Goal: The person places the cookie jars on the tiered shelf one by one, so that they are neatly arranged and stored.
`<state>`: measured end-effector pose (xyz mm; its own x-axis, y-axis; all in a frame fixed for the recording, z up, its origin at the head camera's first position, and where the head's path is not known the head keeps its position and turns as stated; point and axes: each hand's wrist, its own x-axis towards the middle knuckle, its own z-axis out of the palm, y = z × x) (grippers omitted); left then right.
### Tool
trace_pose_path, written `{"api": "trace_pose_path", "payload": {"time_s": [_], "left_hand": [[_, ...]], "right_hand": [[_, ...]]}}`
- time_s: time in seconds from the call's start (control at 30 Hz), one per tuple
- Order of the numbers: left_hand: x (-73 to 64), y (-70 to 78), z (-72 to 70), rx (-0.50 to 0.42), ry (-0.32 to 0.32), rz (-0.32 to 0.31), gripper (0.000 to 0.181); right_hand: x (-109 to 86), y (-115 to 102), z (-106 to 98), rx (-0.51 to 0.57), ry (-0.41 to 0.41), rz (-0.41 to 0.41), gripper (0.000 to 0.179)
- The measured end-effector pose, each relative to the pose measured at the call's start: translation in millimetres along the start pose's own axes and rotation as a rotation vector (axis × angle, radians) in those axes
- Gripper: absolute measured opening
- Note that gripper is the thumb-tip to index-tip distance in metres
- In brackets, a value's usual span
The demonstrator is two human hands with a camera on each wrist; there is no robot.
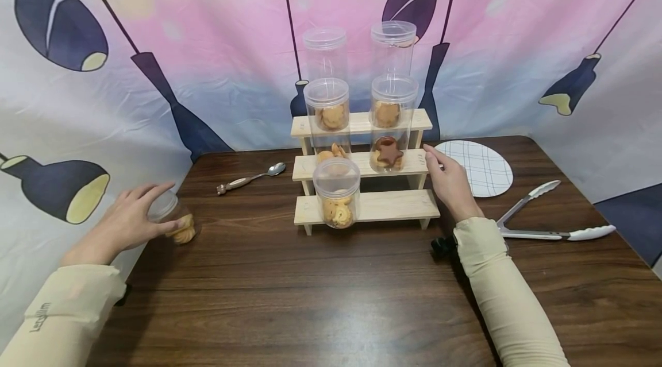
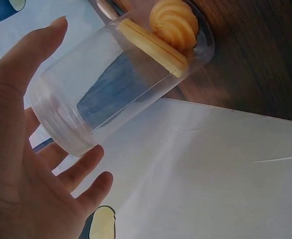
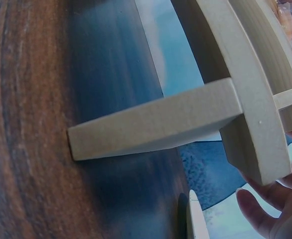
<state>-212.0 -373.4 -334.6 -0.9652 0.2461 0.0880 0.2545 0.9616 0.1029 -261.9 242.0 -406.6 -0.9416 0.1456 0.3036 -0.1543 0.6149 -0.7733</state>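
At the table's left edge my left hand is spread about a clear jar with swirled cookies in its bottom. In the left wrist view the thumb stands off the jar, and the other fingertips are right at its lid. My right hand is at the right end of a three-step wooden rack. Its fingers are loosely bent beside the middle step's end. On the rack's front step stands a jar of cookies; jars with cookies stand on the steps behind, including one with a star-shaped cookie.
A spoon lies left of the rack. To the right lie a white round mat with a grid pattern and spread tongs. A patterned cloth hangs behind the dark wooden table.
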Motion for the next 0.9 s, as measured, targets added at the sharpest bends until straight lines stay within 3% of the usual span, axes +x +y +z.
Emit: {"api": "trace_pose_path", "payload": {"time_s": [0.9], "left_hand": [[-0.1, -2.8, 2.2, -0.005, 0.020, 0.018, 0.080]], "right_hand": [[0.4, 1.2, 0.7, 0.013, 0.008, -0.002, 0.054]]}}
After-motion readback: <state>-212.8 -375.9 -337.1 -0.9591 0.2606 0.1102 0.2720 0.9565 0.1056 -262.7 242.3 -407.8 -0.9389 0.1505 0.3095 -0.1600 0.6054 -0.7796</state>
